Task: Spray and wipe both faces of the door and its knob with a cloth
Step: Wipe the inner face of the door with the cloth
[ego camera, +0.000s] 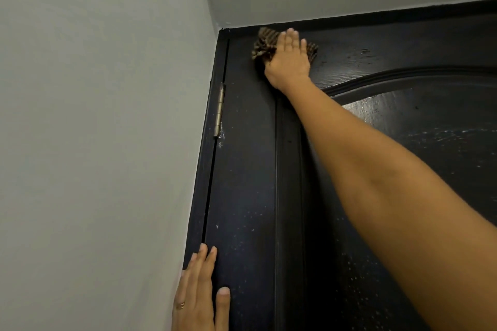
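A black panelled door point(247, 169) fills the right half of the view, its face wet with fine droplets. Near its top left corner my right hand point(289, 59) presses a brown striped cloth point(265, 43) flat against the door, fingers straight and pointing up. Low on the left, my left hand point(200, 295) rests flat with straight fingers across the door's hinge edge and the frame. The knob is out of view.
A metal hinge point(220, 110) sits on the door's left edge below the cloth. A grey wall point(102, 129) runs along the left, and the black frame top point(376, 17) meets the wall above. An arched moulding point(403, 75) crosses the door's upper panel.
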